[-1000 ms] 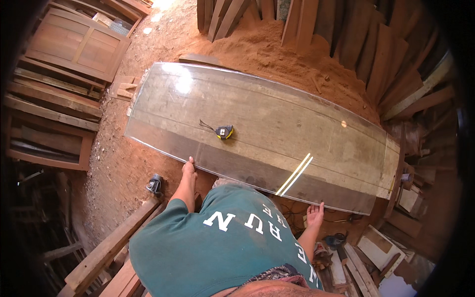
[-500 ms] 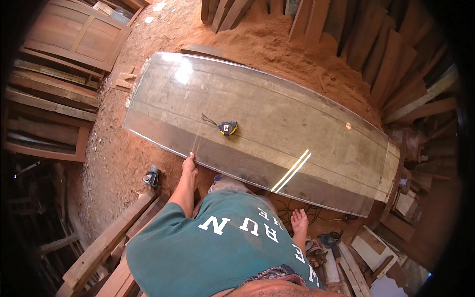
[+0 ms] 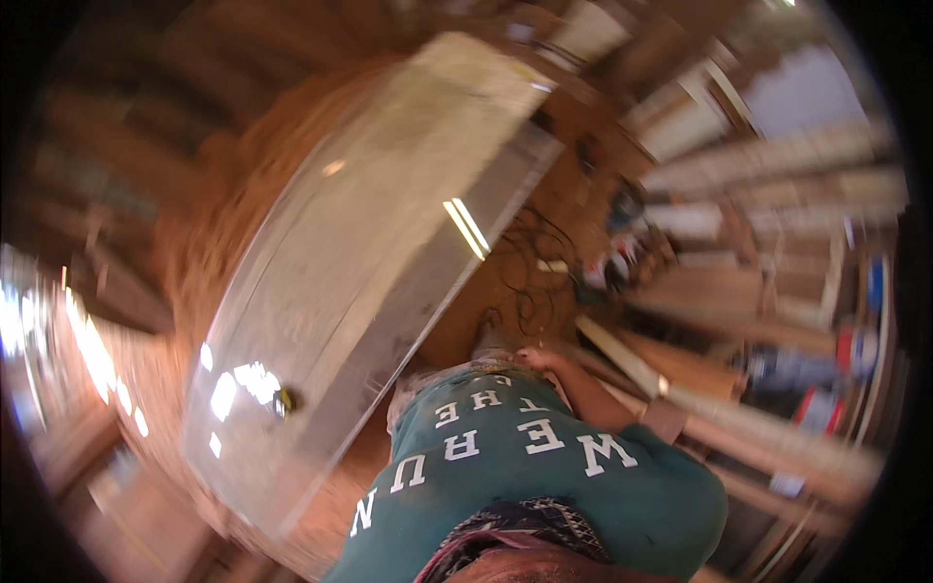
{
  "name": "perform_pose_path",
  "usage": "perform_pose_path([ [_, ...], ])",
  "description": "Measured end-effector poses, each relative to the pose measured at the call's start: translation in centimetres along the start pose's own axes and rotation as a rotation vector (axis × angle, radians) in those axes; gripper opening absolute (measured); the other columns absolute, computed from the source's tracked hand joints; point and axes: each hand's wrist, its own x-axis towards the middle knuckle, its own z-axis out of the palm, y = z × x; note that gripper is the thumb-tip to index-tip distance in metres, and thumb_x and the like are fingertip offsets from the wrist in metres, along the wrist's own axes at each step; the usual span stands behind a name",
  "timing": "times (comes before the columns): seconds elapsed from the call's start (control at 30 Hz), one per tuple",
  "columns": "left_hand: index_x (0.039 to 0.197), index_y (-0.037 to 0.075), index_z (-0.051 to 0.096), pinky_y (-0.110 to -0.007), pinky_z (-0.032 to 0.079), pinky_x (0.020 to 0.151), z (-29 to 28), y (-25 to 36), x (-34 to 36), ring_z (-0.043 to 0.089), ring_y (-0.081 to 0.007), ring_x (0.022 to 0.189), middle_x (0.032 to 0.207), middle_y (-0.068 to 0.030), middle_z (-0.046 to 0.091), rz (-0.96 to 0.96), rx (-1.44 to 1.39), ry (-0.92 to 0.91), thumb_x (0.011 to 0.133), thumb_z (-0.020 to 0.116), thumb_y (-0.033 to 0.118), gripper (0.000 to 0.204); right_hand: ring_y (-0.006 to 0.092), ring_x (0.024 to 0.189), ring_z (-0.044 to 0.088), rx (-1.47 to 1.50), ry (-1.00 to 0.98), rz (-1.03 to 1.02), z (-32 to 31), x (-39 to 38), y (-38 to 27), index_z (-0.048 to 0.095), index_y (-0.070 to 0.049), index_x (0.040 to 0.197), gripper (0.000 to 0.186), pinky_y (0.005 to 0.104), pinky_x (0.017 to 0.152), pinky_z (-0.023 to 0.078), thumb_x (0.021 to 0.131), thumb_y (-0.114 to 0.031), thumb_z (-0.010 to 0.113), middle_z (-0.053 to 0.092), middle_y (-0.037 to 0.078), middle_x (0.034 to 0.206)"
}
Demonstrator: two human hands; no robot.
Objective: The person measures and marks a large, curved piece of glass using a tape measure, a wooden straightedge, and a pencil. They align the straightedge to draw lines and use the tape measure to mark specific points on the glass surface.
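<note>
A large clear glass sheet (image 3: 321,282) lies over a wooden tabletop, in front of me and to the left. Near its left end rests a dark tape measure with yellow trim (image 3: 284,401), beside bright reflections. My right hand (image 3: 534,360) hangs low by my right hip, against my clothing, apart from the glass. Blur and its small size hide whether its fingers grip anything. My left hand is out of view, hidden beyond my green shirt or the picture's edge.
Tangled dark cables (image 3: 525,262) lie on the floor right of the glass. A bluish power tool (image 3: 625,206) sits beyond them. Long wooden beams (image 3: 739,418) are stacked at my right. Reddish sawdust (image 3: 238,175) is heaped along the glass's far side.
My view and body have swung to the right, so the glass now runs slantwise on my left. The left hand, earlier at the glass edge, has gone from view. The right hand is nearer my hip.
</note>
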Motion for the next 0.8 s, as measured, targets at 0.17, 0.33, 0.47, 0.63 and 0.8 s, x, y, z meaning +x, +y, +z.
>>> perform_pose_path([
  [0.17, 0.129, 0.005, 0.061, -0.043, 0.047, 0.09, 1.8, 7.0, 4.9, 0.058, -0.0286, 0.11, 0.125, -0.0118, 0.063, -0.146, 0.658, 0.066, 0.098, 0.055, 0.059, 0.063, 0.0277, 0.102, 0.07, 0.387, 0.088, 0.156, -1.9, -7.2, 1.5, 0.076, -0.014, 0.116, 0.035, 0.0421, 0.089, 0.053, 0.087, -0.027, 0.063, 0.075, 0.014, 0.111],
  [0.33, 0.123, 0.005, 0.064, -0.039, 0.048, 0.08, 5.1, 15.1, 10.1, 0.059, -0.0239, 0.098, 0.114, -0.0096, 0.066, -0.18, 1.046, -0.001, 0.1, 0.055, 0.051, 0.052, 0.0257, 0.087, 0.071, 0.763, 0.416, 0.133, 4.8, -11.7, 6.9, 0.079, -0.007, 0.107, 0.032, 0.039, 0.078, 0.055, 0.079, -0.019, 0.069, 0.077, 0.012, 0.099],
  [0.47, 0.118, 0.005, 0.067, -0.036, 0.049, 0.073, 10.7, 21.4, 16.2, 0.06, -0.0201, 0.089, 0.104, -0.0078, 0.068, -0.136, 1.314, -0.122, 0.103, 0.055, 0.045, 0.045, 0.0308, 0.072, 0.067, 0.617, 0.732, 0.114, 9.2, -14.7, 8.6, 0.078, -0.005, 0.082, 0.018, 0.0408, 0.068, 0.053, 0.071, -0.014, 0.066, 0.073, 0.014, 0.079],
  [0.63, 0.129, -0.005, 0.061, -0.039, 0.049, 0.099, 23.7, 27.5, 18.6, 0.065, -0.0281, 0.113, 0.119, -0.0191, 0.07, 0.344, 1.662, -0.291, 0.103, 0.06, 0.039, 0.051, 0.0385, 0.079, 0.07, 0.318, 0.909, 0.512, 13.3, -15.3, 9.6, 0.078, -0.011, 0.088, 0.025, 0.0519, 0.07, 0.053, 0.084, -0.033, 0.066, 0.072, 0.017, 0.083],
  [0.8, 0.139, -0.004, 0.056, -0.041, 0.047, 0.106, 29.6, 29.4, 18.4, 0.062, -0.0338, 0.126, 0.131, -0.0236, 0.066, 0.576, 1.608, -0.291, 0.098, 0.065, 0.037, 0.059, 0.0302, 0.094, 0.068, -0.105, 0.995, 0.516, 17.8, -14.3, 9.7, 0.075, -0.015, 0.097, 0.018, 0.05, 0.08, 0.053, 0.083, -0.024, 0.068, 0.072, 0.009, 0.079],
])
